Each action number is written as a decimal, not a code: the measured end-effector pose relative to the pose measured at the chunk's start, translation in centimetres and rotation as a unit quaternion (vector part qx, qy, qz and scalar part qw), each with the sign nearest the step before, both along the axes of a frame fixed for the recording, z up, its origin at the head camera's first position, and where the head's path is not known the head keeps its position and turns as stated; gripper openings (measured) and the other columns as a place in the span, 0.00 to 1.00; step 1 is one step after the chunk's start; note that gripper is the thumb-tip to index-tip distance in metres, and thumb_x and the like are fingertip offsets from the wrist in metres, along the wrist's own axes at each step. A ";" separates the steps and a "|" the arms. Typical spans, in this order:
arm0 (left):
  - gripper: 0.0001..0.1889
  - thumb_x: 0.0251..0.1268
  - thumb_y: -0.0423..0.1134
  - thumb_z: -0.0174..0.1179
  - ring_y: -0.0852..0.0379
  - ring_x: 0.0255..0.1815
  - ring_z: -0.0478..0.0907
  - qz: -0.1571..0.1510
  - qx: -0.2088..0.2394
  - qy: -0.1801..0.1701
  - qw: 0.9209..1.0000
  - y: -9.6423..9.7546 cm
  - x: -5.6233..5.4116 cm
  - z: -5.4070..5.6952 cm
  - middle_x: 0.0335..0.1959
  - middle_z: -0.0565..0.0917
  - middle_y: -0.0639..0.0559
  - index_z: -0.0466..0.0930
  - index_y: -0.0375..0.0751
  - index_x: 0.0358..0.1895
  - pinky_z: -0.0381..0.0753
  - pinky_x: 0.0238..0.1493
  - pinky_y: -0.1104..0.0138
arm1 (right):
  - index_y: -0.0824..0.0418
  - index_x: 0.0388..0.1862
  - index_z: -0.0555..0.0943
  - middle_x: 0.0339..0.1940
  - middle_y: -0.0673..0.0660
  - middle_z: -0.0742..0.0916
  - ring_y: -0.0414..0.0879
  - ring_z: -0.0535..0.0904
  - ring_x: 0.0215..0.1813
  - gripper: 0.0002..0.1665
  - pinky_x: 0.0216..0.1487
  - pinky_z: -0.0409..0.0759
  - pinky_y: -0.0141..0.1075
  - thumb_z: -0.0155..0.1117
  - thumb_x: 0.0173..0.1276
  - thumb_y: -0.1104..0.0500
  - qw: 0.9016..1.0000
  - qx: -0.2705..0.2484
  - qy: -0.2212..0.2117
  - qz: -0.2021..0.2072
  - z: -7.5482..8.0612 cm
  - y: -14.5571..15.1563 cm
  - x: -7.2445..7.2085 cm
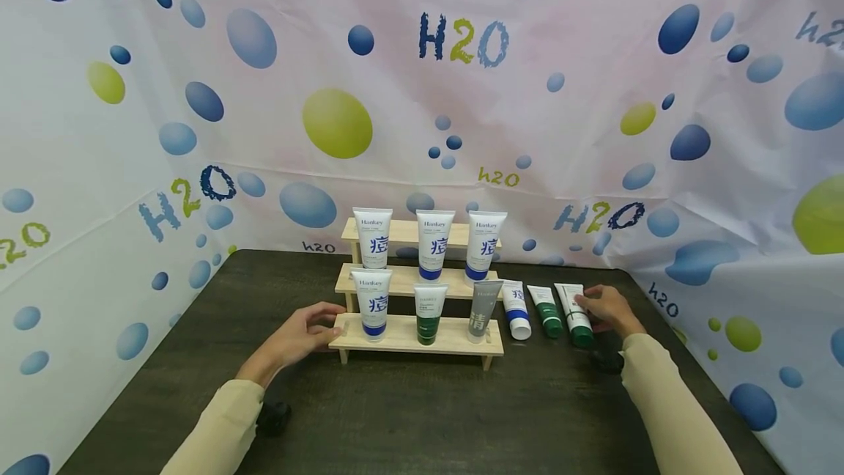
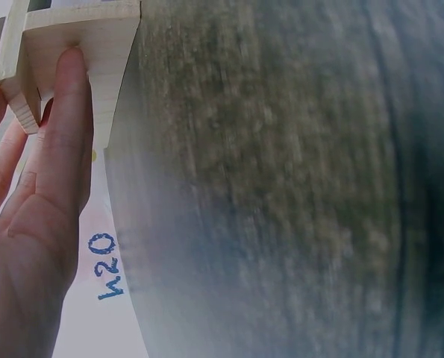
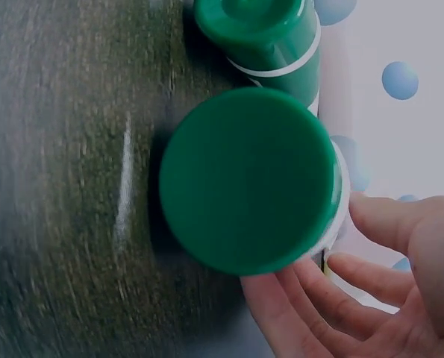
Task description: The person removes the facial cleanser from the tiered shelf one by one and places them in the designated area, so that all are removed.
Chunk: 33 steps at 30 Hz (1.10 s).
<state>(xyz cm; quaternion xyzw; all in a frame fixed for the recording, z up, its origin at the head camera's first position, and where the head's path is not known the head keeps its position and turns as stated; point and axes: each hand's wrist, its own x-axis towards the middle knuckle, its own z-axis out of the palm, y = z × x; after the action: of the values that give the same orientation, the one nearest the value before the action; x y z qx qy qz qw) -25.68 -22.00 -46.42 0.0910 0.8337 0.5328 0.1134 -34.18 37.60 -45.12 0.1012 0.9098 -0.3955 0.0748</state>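
Note:
My left hand (image 1: 300,337) grips the left end of a three-step wooden display stand (image 1: 409,341), fingers under the lowest shelf (image 2: 80,30) in the left wrist view. At the far right, my right hand (image 1: 612,308) holds a white tube with a green cap (image 1: 572,306) that lies on the table. Its thumb is on the upper side and its fingers reach along the lower side; the round green cap (image 3: 248,183) faces the right wrist camera. Just left of it lies a smaller green-capped tube (image 1: 546,310), then a white tube with a blue cap (image 1: 516,308).
Several cosmetic tubes stand cap down on the shelves: blue-and-white ones (image 1: 374,303) above and at left, a green-and-white one (image 1: 428,312) and a grey one (image 1: 484,310) in the front row. A printed curtain (image 1: 409,79) closes off the back of the dark table (image 1: 422,416).

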 end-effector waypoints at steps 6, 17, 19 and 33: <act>0.25 0.75 0.39 0.63 0.43 0.59 0.84 0.003 -0.004 0.000 1.000 0.1 0.0 -0.1 0.67 0.74 0.31 0.71 0.36 0.70 0.89 0.52 0.55 | 0.80 0.72 0.62 0.58 0.81 0.78 0.67 0.85 0.51 0.36 0.41 0.90 0.48 0.54 0.80 0.53 1.000 -0.007 0.001 -0.009 0.2 0.4 0.2; 0.25 0.75 0.38 0.63 0.43 0.59 0.84 0.009 0.000 -0.007 1.000 0.2 0.0 0.0 0.68 0.74 0.31 0.72 0.35 0.70 0.89 0.51 0.55 | 0.79 0.71 0.66 0.63 0.80 0.78 0.69 0.82 0.58 0.32 0.52 0.88 0.51 0.52 0.81 0.54 0.997 -0.003 0.074 0.013 3.0 -0.6 0.4; 0.25 0.75 0.38 0.63 0.43 0.59 0.84 0.008 0.001 -0.006 1.000 0.2 0.0 0.0 0.68 0.73 0.30 0.72 0.35 0.70 0.89 0.51 0.55 | 0.77 0.73 0.65 0.66 0.80 0.77 0.69 0.81 0.60 0.33 0.55 0.87 0.51 0.52 0.82 0.53 0.997 -0.011 0.077 0.021 3.8 -1.3 0.3; 0.25 0.75 0.39 0.63 0.43 0.59 0.84 0.006 0.005 -0.006 1.000 0.1 0.1 0.0 0.68 0.74 0.31 0.72 0.35 0.70 0.89 0.52 0.55 | 0.71 0.73 0.70 0.65 0.77 0.80 0.68 0.83 0.61 0.29 0.53 0.89 0.46 0.55 0.82 0.55 0.978 -0.028 0.153 0.138 8.9 -8.4 1.3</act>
<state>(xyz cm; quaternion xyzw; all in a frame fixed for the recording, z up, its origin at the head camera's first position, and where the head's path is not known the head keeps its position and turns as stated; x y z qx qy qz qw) -25.59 -21.87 -46.44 0.0829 0.8310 0.5379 0.1148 -32.89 29.22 -36.20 -0.0891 0.9042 -0.4175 -0.0087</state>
